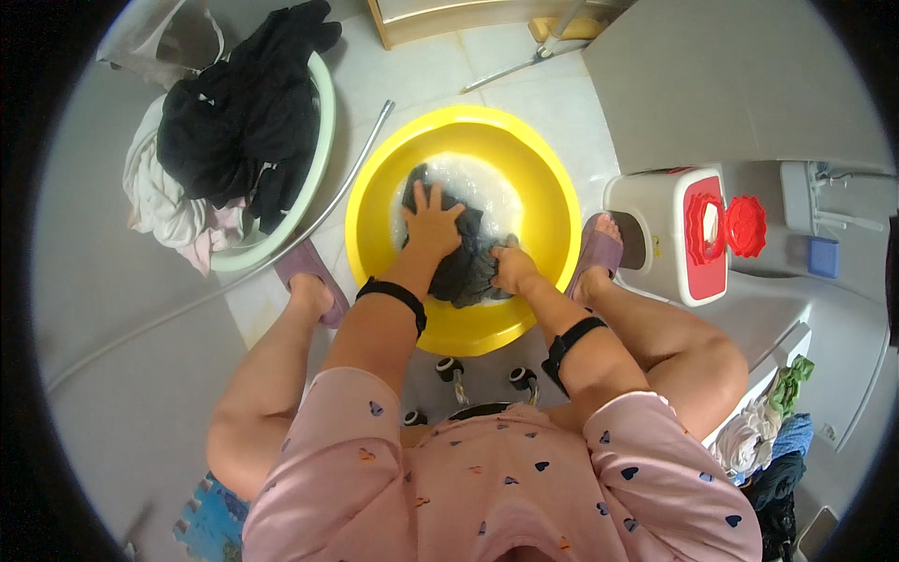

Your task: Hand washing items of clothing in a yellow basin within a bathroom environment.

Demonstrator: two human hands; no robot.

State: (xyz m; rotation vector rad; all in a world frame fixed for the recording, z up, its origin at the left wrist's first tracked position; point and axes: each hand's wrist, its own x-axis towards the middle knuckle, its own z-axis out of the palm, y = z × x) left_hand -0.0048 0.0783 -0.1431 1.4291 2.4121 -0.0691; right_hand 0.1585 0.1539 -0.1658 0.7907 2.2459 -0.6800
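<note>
In the head view, a yellow plastic basin [359,242] stands on the floor between my feet. Cloudy, foamy water [484,175] covers its bottom, and a wet dark grey garment [449,281] lies bunched in it. My left hand [432,221] presses flat on the garment's upper part with its fingers spread. At the lower right of the same cloth, my right hand [516,267] pinches a fold between thumb and fingers; some of its fingertips are hidden.
A pale green tub [324,133] at upper left holds black clothes [239,133] and white cloth [165,186]. Between the tubs runs a shower hose [351,172]. By my right foot stands a white-and-red container [653,228] with its cap up. Behind the basin lies a metal-poled tool [502,74].
</note>
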